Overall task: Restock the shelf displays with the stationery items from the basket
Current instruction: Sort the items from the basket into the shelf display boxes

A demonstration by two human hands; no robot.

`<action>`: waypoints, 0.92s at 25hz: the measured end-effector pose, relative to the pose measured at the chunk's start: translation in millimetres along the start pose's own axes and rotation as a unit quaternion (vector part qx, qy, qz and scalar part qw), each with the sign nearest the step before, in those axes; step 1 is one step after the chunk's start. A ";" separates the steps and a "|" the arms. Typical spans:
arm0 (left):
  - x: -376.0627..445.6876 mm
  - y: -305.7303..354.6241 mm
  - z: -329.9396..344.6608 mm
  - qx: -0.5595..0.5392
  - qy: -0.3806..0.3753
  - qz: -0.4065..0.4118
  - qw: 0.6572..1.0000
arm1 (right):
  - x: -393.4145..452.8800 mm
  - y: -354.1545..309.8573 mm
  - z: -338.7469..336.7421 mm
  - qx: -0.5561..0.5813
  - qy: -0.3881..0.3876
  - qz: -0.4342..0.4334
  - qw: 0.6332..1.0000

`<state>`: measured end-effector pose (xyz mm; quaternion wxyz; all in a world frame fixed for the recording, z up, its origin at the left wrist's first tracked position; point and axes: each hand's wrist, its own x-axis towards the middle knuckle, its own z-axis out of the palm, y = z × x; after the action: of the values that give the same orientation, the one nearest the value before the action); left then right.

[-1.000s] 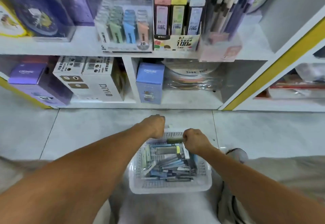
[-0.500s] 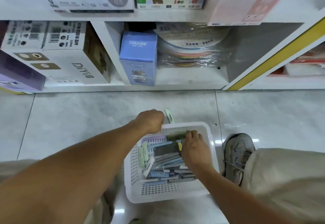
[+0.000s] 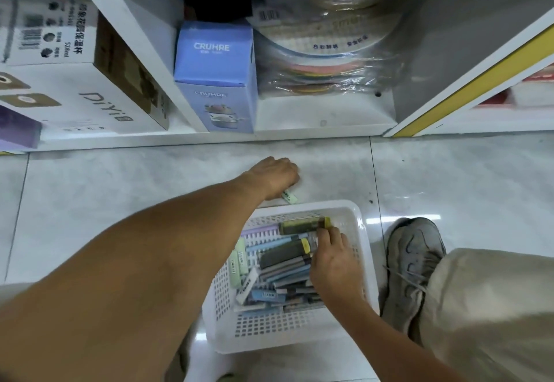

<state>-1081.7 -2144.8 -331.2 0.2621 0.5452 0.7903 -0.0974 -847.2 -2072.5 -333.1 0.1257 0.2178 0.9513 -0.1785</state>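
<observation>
While the left hand (image 3: 277,176) grips a green pack (image 3: 289,196) at the basket's (image 3: 356,210) 12 o'clock rim, the right hand (image 3: 332,261) pinches a pack inside w/ curled fingers.

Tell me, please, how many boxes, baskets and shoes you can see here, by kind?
Boxes: 3 (blue box, white box, purple box)
Basket: 1 (basket)
Shoe: 1 (shoe)
Total: 5
The small packs in the basket overlap too much to count.
</observation>
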 end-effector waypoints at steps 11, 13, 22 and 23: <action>-103.0 49.5 -24.3 -0.238 0.068 -0.055 0.967 | -8.0 -6.9 -21.8 0.011 -0.064 0.025 0.998; -120.0 78.3 -4.7 -0.221 0.034 -0.057 0.973 | -15.0 -4.8 -26.5 -0.013 -0.098 0.022 0.995; -117.1 157.8 79.7 -0.154 0.005 -0.163 0.975 | -46.4 9.4 -24.7 -0.199 -0.171 -0.031 0.964; -112.1 159.7 80.6 -0.150 0.004 -0.180 0.972 | -45.9 6.6 -20.3 -0.209 -0.176 -0.036 0.961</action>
<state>-881.1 -2209.3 -319.8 0.3160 0.3488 0.8821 -0.0206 -807.3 -2075.9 -302.1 0.3275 0.1176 0.9374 -0.0158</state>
